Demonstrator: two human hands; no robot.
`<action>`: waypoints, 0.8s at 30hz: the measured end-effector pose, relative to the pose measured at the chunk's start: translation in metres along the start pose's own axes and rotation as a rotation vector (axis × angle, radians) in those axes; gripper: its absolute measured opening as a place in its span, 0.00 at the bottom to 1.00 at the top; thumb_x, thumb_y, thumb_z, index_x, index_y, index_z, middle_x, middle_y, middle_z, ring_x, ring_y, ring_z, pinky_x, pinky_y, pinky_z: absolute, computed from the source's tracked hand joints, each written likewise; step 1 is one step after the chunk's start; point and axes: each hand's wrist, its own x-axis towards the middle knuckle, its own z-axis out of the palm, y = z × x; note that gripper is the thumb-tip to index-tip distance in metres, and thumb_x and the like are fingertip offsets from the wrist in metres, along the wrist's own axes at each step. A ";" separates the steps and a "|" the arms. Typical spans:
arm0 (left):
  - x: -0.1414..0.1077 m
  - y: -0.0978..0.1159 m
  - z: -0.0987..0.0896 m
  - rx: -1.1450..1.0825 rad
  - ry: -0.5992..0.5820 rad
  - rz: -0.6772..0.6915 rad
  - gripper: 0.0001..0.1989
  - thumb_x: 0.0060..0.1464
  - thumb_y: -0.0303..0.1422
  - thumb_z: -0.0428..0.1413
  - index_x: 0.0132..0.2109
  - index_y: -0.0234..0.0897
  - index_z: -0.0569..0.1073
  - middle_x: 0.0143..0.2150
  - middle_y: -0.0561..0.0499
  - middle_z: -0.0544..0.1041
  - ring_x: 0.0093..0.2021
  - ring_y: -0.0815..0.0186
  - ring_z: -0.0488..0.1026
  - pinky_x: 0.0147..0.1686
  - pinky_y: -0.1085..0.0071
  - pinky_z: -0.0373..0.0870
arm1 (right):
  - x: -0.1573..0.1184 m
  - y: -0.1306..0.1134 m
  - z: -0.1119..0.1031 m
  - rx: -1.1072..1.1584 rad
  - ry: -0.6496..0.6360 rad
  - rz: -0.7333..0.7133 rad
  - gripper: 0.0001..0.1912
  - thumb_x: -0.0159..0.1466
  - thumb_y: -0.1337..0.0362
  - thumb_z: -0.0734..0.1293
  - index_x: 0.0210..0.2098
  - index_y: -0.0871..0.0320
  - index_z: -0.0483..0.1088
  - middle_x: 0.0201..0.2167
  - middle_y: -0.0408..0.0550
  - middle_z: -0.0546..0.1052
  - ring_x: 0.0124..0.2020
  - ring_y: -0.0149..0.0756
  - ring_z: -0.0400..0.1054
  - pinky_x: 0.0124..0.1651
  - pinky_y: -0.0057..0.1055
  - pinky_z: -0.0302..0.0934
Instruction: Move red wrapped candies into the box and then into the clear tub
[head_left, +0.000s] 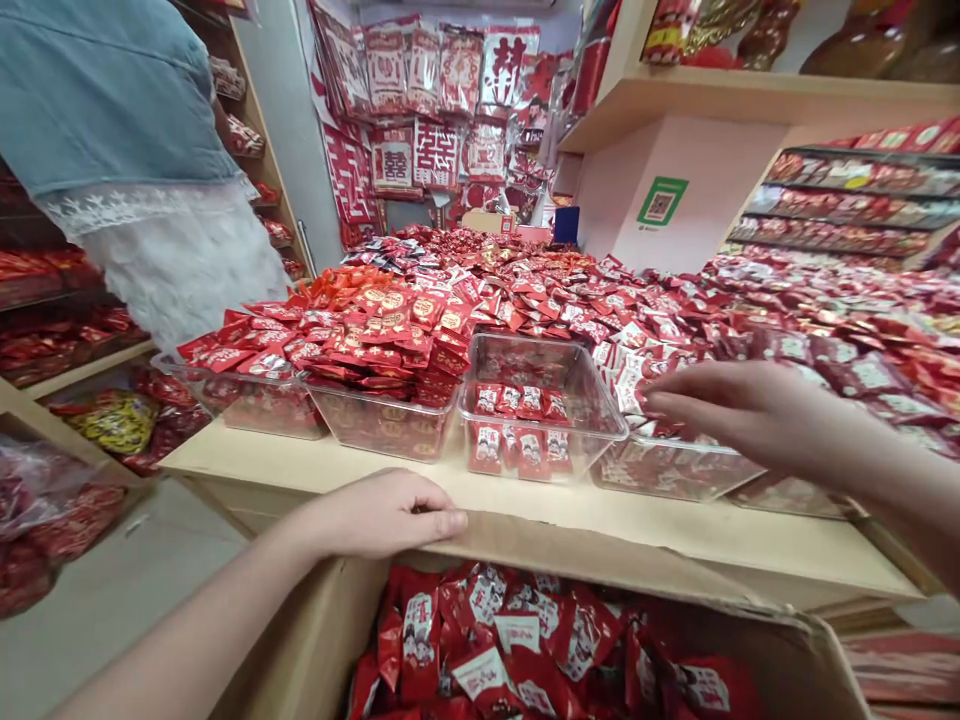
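My left hand (pixel 394 513) grips the back edge of an open cardboard box (pixel 570 550), thumb on top and fingers over the far side. Red candy packets (pixel 525 640) lie in the box. Over the bins on the right is my right hand (pixel 720 405), its fingers stretched out above white-and-red packets (pixel 626 370); nothing shows in it. Between the hands stands a clear plastic bin (pixel 540 430) with a low layer of red packets in it.
Heaped bins of red packets (pixel 390 340) line the wooden counter (pixel 300 470), with more piles behind. A person in a denim top (pixel 112 100) and white skirt stands at the left. A shelf (pixel 750 95) juts out at the upper right.
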 end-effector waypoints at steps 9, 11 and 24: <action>-0.008 -0.002 0.008 -0.009 0.128 -0.008 0.17 0.55 0.42 0.47 0.47 0.42 0.72 0.45 0.51 0.75 0.45 0.63 0.69 0.44 0.71 0.62 | 0.165 -0.041 0.103 -0.436 -0.358 -0.237 0.11 0.53 0.68 0.63 0.35 0.61 0.74 0.31 0.50 0.77 0.34 0.38 0.70 0.35 0.28 0.60; -0.007 -0.002 0.007 -0.039 0.130 -0.011 0.17 0.54 0.41 0.48 0.47 0.43 0.72 0.45 0.51 0.74 0.46 0.63 0.69 0.45 0.70 0.62 | 0.174 -0.045 0.120 -0.445 -0.386 -0.313 0.13 0.53 0.67 0.64 0.37 0.59 0.74 0.32 0.50 0.77 0.35 0.39 0.70 0.37 0.28 0.60; -0.008 -0.003 0.014 -0.143 0.113 -0.163 0.16 0.49 0.40 0.52 0.48 0.51 0.70 0.49 0.54 0.71 0.51 0.61 0.65 0.50 0.67 0.63 | 0.201 -0.053 0.166 -0.406 -0.400 -0.400 0.16 0.53 0.62 0.64 0.40 0.61 0.72 0.37 0.54 0.76 0.38 0.42 0.70 0.36 0.28 0.62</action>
